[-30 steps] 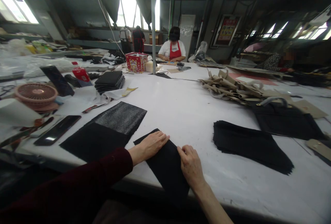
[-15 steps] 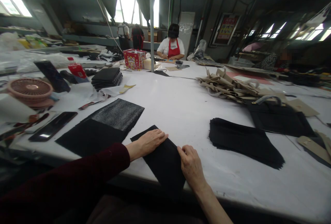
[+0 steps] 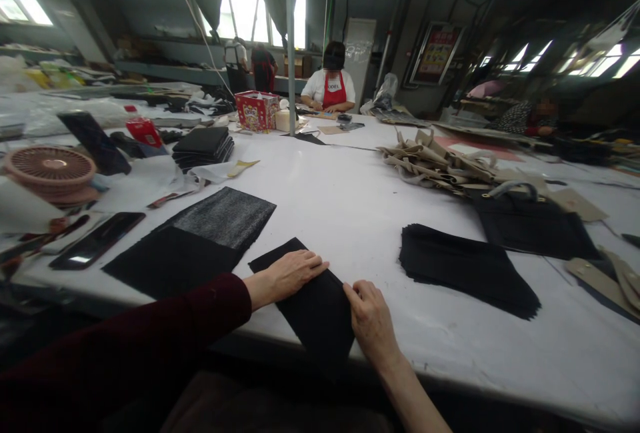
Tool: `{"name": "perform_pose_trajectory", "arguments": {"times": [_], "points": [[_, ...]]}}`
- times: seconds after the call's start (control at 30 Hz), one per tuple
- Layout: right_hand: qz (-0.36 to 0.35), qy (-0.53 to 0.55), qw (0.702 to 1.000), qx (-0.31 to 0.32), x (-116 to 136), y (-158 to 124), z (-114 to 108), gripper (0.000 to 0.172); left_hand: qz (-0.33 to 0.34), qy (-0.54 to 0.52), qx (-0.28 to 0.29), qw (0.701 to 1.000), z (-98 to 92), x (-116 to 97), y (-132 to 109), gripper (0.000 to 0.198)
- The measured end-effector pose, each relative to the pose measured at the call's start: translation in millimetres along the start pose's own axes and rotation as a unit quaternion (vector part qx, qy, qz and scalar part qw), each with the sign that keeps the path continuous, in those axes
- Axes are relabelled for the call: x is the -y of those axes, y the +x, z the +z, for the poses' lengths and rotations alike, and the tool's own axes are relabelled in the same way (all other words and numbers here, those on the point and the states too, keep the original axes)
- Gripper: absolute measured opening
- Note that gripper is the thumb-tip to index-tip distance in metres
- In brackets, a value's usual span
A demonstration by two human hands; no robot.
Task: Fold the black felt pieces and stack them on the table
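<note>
The black cloth lies at the near edge of the tabletop, about midway along the part in view, set at a slant with its lowest corner seeming to hang over that edge. A narrow band, apparently a fold, runs along its far right side between the two hands. To work this strip well, the left hand should bear down evenly so that the cloth cannot creep, while the right hand keeps the side straight and the band even in width. Pulling too hard toward the near edge could stretch the cloth or skew the line, and the overhanging corner might drag.

The left hand lies palm down across the upper part, fingers stretched out and close together, the tips at the far right side. Its forearm, in a dark red sleeve, comes in low from the near left. The right hand is half curled at the right side, thumb and forefinger meeting the border; whether they pinch it or only touch it, I cannot tell. Its bare forearm slants up over the near edge. One stack of black pieces lies toward the near left corner, beyond the sleeve.
</note>
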State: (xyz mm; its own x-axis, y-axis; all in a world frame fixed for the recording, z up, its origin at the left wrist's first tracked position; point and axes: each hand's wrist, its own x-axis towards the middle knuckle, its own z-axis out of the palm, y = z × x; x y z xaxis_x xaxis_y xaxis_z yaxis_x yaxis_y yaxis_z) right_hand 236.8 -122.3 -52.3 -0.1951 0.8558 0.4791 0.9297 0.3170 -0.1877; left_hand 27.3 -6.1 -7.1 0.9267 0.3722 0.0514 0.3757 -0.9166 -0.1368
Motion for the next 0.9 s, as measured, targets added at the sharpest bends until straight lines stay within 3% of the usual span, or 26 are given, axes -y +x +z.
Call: {"name": "perform_pose_trajectory", "arguments": {"times": [0.13,0.5,0.9], "points": [[0.000,-0.003,1.000,0.002,-1,-1,-2,0.030,0.000,0.017,0.012,1.000,-2.7,-6,1,0.058],[-0.006,-0.014,1.000,0.000,-5,-11,-8,0.029,0.026,0.004,-0.018,0.999,-0.3,-16,6,0.045],[-0.023,-0.050,0.998,0.012,-6,-18,-14,0.028,0.013,0.043,0.006,0.999,-3.4,-33,9,0.060]]}}
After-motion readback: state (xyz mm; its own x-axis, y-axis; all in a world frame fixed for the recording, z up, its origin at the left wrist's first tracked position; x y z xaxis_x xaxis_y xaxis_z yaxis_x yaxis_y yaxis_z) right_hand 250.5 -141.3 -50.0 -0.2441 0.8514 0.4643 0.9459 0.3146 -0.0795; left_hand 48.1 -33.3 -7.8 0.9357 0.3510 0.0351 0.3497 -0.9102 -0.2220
